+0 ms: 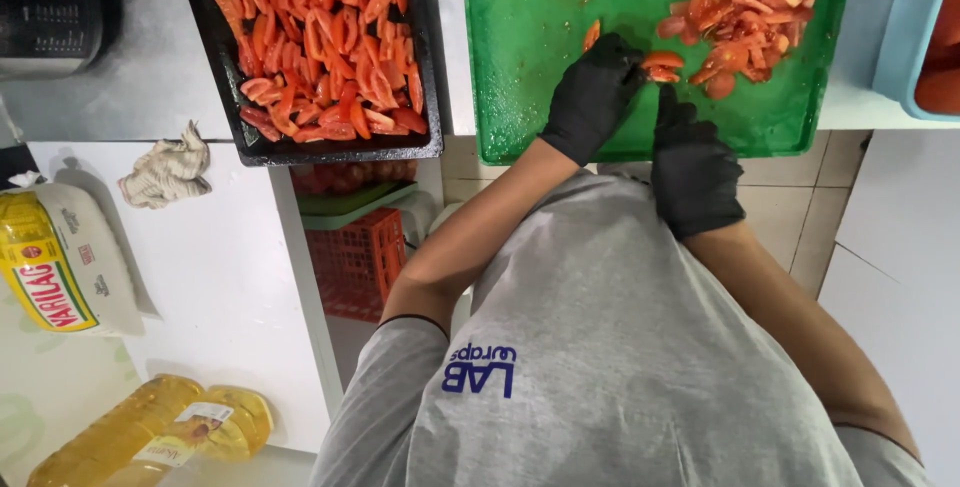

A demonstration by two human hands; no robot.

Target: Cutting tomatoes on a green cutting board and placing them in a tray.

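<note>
The green cutting board (560, 37) lies on a pale surface (150, 77), and everything else is placed from it. On the board, near its front edge, the left hand (592, 97) in a black glove pins a tomato piece (662, 65) with bent fingers, its grip closed on that piece. Just right of it, the right hand (692, 167), also gloved in black, is clenched in a fist; what it grasps is hidden, and no blade can be made out. A heap of cut tomato (752, 7) sits at the board's far right corner. Left of the board stands a black tray (205, 57) full of tomato wedges. Further left, a crumpled cloth (165, 172), a yellow and white bag (60, 267) and oil bottles (150, 437) rest on a white surface. Below the board, a red crate (355, 262) stands over tiled floor (800, 207). Right of the board, a blue tub (915, 27) is cut off by the frame.
</note>
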